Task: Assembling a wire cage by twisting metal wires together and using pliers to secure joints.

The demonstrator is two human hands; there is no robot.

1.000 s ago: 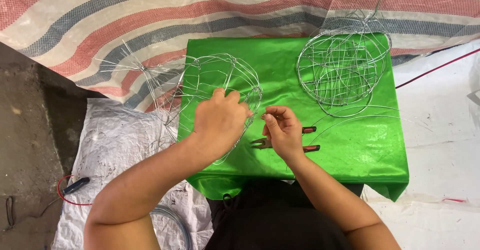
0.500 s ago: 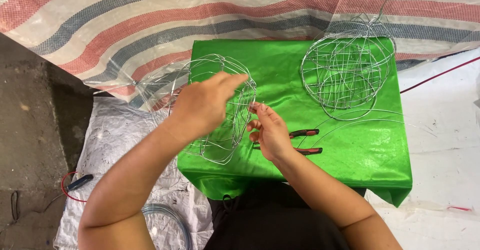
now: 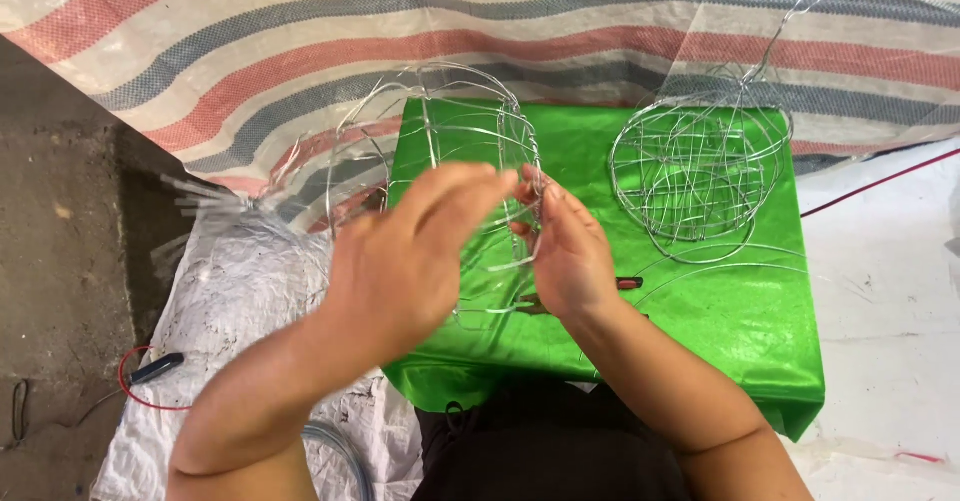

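Fingers of the right hand (image 3: 570, 256) pinch a strand of the half-made wire basket frame (image 3: 455, 166); the left hand (image 3: 405, 261), blurred, curls loosely against the frame's near side. This looks like shaping or tying a joint; steady bracing matters next. Thin, shiny, springy hoops over the green-covered counter (image 3: 700, 351). Beyond the fingers, a finished wire basket (image 3: 700, 176).

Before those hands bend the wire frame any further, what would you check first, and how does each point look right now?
1. Both hands on the wire frame: left hand blurred, cannot tell; right hand pinching it, ok.
2. Frame over the green sheet: ok.
3. Pliers within reach beside the right hand: ok, partly hidden.
4. Finished wire basket apart from the hands: ok.
5. Loose wire ends near fingers: cannot tell.
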